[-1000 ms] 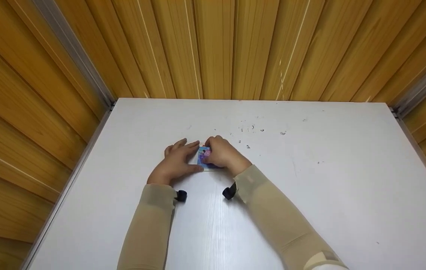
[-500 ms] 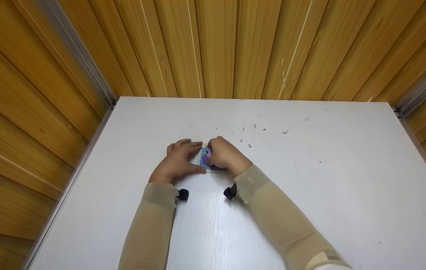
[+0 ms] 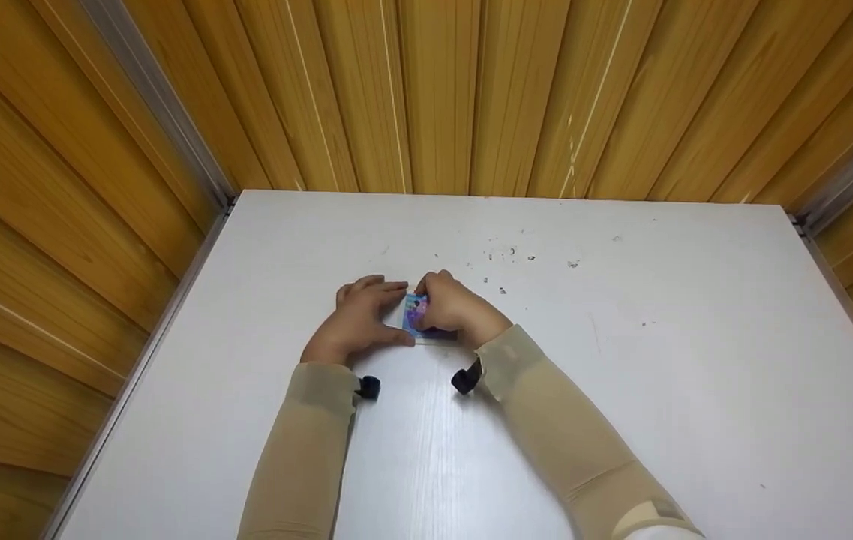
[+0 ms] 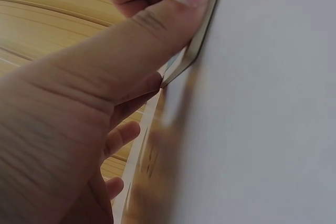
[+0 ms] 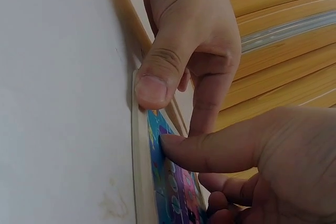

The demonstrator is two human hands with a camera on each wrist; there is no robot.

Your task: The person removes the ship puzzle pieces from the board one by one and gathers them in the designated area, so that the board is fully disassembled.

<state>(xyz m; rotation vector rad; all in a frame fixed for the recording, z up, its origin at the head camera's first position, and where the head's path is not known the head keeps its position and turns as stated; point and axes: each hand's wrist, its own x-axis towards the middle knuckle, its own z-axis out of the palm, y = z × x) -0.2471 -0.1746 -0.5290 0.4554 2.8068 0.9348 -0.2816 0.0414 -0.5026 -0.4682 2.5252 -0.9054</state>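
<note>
A small flat picture board (image 3: 412, 307) with a blue and purple print lies on the white table. Its pale wooden rim (image 5: 140, 171) shows in the right wrist view. My left hand (image 3: 357, 319) grips the board's left side, thumb on the near edge and index finger at the far corner. My right hand (image 3: 456, 306) covers the board's right part. In the right wrist view, the right thumb (image 5: 205, 150) has its tip on the print, and the other fingers curl at the board's far side. The print under the right hand is hidden.
The white table (image 3: 659, 390) has several small dark marks (image 3: 531, 258) beyond the hands. Yellow wood-look panels (image 3: 441, 97) rise behind it and at both sides. A small black camera mount (image 3: 465, 380) hangs under the right wrist, another (image 3: 369, 387) by the left.
The head view has shifted slightly. Both hands stay at the board in nearly the same pose.
</note>
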